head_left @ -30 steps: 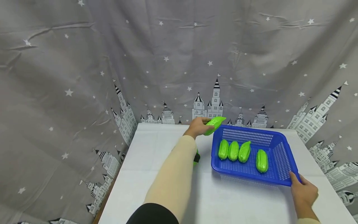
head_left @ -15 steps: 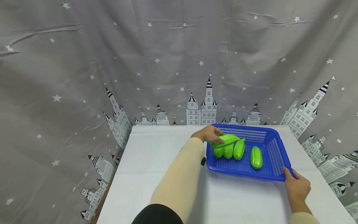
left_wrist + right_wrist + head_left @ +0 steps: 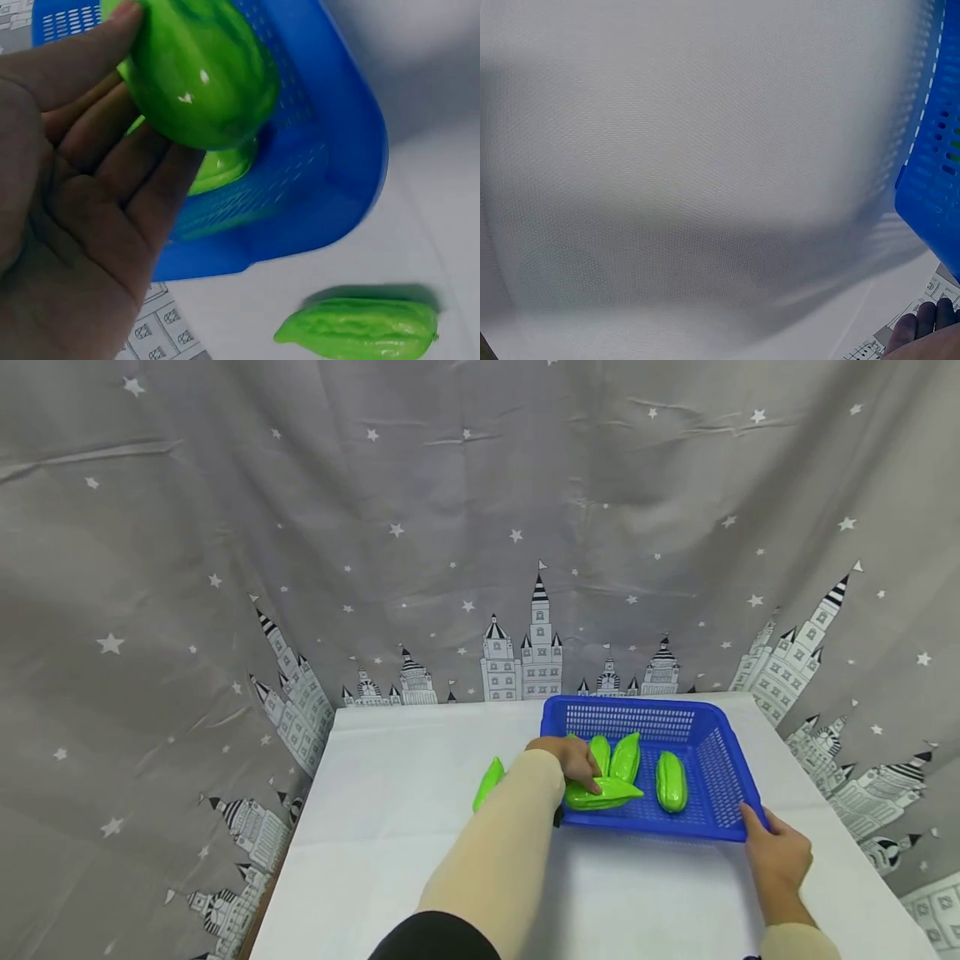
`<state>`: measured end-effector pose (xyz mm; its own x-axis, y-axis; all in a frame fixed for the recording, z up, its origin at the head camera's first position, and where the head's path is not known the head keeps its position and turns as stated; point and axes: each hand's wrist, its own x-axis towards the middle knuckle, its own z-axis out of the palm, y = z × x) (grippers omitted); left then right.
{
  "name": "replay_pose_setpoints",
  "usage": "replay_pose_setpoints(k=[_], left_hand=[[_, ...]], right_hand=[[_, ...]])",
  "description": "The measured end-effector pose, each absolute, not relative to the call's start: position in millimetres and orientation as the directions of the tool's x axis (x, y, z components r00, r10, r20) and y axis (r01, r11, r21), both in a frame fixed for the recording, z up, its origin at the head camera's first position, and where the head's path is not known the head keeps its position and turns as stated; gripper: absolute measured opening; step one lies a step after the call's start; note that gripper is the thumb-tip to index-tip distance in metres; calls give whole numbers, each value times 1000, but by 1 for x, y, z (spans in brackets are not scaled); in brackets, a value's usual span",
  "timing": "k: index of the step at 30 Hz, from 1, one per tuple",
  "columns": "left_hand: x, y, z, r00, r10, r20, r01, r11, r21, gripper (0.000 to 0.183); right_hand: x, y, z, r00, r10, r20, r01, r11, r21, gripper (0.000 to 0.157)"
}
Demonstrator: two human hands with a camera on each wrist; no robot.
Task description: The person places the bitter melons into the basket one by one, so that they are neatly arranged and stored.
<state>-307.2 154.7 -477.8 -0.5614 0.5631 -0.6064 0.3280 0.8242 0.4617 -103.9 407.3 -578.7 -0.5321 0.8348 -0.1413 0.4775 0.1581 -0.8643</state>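
Note:
My left hand (image 3: pixel 573 758) reaches over the left part of a blue plastic basket (image 3: pixel 722 768). It holds a glossy green bitter melon (image 3: pixel 600 795) with a pointed tip; thumb and fingers pinch it in the left wrist view, above another melon (image 3: pixel 221 171). Inside the basket, two melons (image 3: pixel 625 758) lean side by side, partly behind the hand, and one melon (image 3: pixel 671 782) lies apart to their right. My right hand (image 3: pixel 780 852) grips the basket's near right corner, thumb over the rim. Its fingertips (image 3: pixel 924 319) appear at the bottom right of the right wrist view.
Another green melon (image 3: pixel 489 782) lies on the white table (image 3: pixel 405 785) left of the basket, partly covered by my left sleeve (image 3: pixel 495 843). A grey curtain (image 3: pixel 420 568) printed with castles and stars hangs behind the table and along its sides.
My left hand has carried the melon from left of the basket over its rim, then down and nearer to me inside it. The right hand keeps its grip. The view has shifted slightly.

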Motion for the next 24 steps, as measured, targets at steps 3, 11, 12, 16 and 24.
replay_pose_setpoints(k=[3, 11, 12, 16, 24], left_hand=[[-306, 155, -482, -547, 550, -631, 370, 835, 406, 43], [-302, 155, -500, -574, 479, -664, 337, 877, 342, 31], [-301, 155, -501, -582, 474, -660, 340, 880, 332, 31], [-303, 156, -505, -599, 475, -645, 359, 879, 313, 33], [-310, 166, -504, -631, 496, -597, 371, 868, 329, 15]], right_hand=[[-105, 407, -581, -531, 837, -134, 489, 173, -855, 62], [-105, 402, -588, -515, 847, -134, 507, 175, -844, 62], [-105, 401, -587, -512, 846, -145, 509, 164, -845, 62], [-107, 399, -584, -507, 845, -170, 512, 136, -848, 64], [-109, 403, -583, -498, 848, -179, 515, 124, -848, 64]])
